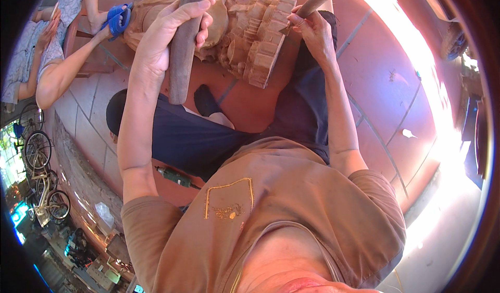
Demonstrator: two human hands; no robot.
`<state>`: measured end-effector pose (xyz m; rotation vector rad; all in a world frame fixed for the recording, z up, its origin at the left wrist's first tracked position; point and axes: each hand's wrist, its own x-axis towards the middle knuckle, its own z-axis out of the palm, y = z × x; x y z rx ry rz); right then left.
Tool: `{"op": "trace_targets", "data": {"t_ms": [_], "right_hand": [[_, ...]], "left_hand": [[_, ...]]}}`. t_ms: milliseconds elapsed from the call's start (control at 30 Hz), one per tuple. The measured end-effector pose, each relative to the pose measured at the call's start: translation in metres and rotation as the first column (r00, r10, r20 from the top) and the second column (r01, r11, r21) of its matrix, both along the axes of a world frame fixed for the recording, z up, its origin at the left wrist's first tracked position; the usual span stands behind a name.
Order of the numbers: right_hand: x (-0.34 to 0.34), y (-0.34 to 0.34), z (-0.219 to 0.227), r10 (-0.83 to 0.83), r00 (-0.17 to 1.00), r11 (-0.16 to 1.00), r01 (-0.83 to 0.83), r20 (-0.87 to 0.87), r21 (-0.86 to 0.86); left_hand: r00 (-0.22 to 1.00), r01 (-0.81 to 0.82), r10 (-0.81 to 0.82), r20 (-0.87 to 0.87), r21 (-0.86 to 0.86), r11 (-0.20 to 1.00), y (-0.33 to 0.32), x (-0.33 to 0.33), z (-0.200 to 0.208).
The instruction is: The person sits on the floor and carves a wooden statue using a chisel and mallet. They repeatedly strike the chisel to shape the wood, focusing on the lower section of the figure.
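A pale wooden carving (255,40) with stepped, scale-like relief lies on the red tiled floor between my legs. My left hand (164,38) is wrapped around a thick, dark wooden mallet (179,71), held upright just left of the carving. My right hand (314,35) grips a chisel by its wooden handle (312,4). The chisel's blade end is set against the carving's upper right edge, and my fingers mostly hide it. My dark trousers and brown shirt fill the lower middle of the view.
Another person (47,58) sits at the upper left with a blue sandal (117,19) beside the carving. A green-handled tool (176,177) lies on the floor by my left elbow. Bicycles (39,173) stand beyond the stone step. Glaring sunlight covers the floor (396,84) on the right.
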<state>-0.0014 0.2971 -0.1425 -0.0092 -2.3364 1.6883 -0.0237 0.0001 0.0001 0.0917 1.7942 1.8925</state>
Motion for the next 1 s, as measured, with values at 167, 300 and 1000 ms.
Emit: {"op": "trace_targets", "data": {"t_ms": [167,300,1000], "right_hand": [[-0.006,0.001,-0.006,0.023,0.998,1.000,-0.024,-0.054,-0.012],[-0.010,-0.001,-0.002,0.024,0.999,0.997,-0.020,-0.049,0.080],[-0.006,-0.014,0.004,0.092,0.991,0.981,-0.074,-0.094,0.181]], "left_hand": [[0.992,0.006,-0.019,-0.128,-0.106,0.994,0.008,0.004,0.001],[0.961,-0.038,-0.019,-0.276,-0.202,0.979,0.016,0.008,-0.001],[0.618,-0.154,-0.217,-0.756,-0.387,0.909,0.043,0.028,0.016]]}}
